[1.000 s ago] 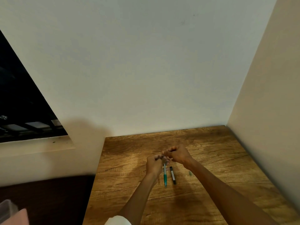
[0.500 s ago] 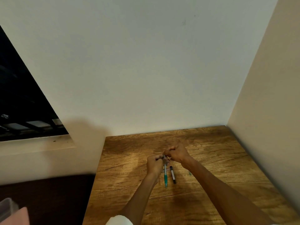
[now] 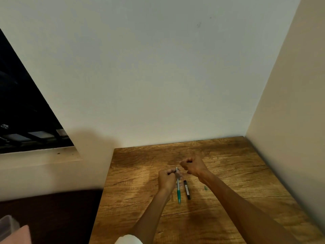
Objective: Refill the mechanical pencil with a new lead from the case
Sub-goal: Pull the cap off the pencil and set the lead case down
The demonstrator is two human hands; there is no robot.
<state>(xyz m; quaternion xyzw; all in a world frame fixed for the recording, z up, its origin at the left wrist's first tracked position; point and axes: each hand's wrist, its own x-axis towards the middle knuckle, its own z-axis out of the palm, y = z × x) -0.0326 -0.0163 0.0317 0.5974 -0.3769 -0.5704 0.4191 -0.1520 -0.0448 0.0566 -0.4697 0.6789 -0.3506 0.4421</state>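
My left hand point(image 3: 166, 179) grips a green and clear mechanical pencil point(image 3: 178, 189) near its upper end; the pencil hangs tip down over the wooden table point(image 3: 237, 182). My right hand point(image 3: 192, 165) is closed into a pinch just above and to the right of the pencil's top; what it pinches is too small to see. A slim black lead case point(image 3: 187, 189) lies flat on the table just right of the pencil. A tiny green piece point(image 3: 205, 187) lies further right on the wood.
The table sits in a corner, with a white wall behind and a beige wall on the right. Left of the table is a dark floor drop, a window ledge point(image 3: 35, 155), and a pink and clear object point(image 3: 12, 229) at the bottom left.
My right hand has lifted slightly up and right, away from the pencil's top, which now shows between the hands. The left hand and pencil stay put.
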